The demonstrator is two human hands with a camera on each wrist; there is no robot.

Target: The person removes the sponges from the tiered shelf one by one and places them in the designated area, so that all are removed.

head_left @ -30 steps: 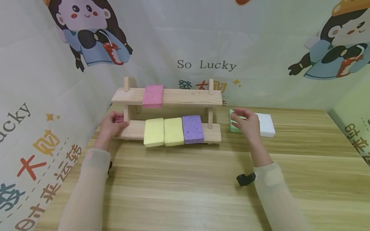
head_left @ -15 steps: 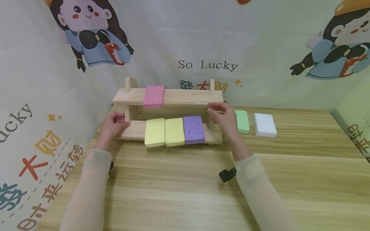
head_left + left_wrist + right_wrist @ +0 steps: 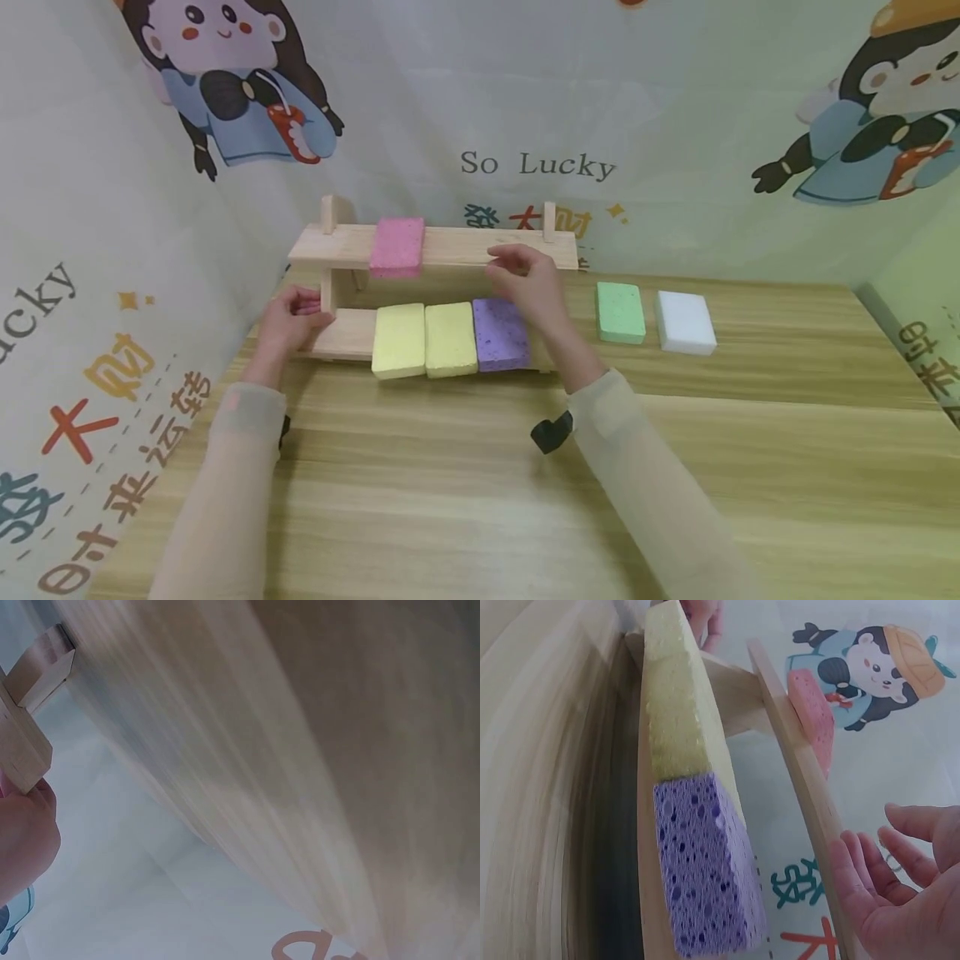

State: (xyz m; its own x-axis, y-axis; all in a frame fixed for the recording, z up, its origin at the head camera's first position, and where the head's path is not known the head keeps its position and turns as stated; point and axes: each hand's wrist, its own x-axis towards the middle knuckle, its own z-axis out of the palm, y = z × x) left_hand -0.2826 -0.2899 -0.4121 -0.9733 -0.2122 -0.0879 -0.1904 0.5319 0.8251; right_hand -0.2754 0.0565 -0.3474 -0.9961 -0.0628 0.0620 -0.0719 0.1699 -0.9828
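A small two-tier wooden shelf [image 3: 457, 243] stands at the back of the table. My left hand [image 3: 288, 323] grips its left end by the upright, thumb on the lower board. My right hand [image 3: 534, 287] hovers at the front of the upper board, fingers loosely bent and apart with nothing between them. A pink sponge [image 3: 397, 247] lies on the upper tier, left of that hand. Two yellow sponges, the left yellow sponge [image 3: 399, 342] and the right yellow sponge [image 3: 450, 340], lie side by side on the lower tier with a purple sponge [image 3: 705, 862], partly behind my right hand in the head view.
To the right of the shelf, a green sponge [image 3: 620, 312] and a white sponge [image 3: 686, 322] lie on the wood-grain table [image 3: 420, 500]. A printed cloth [image 3: 660, 125] hangs behind and at both sides. A black wrist camera [image 3: 552, 433] juts from my right sleeve.
My right hand has moved left from over the green sponge to the front of the upper board, uncovering the green and white sponges. The left hand keeps its grip; the sponges stay put.
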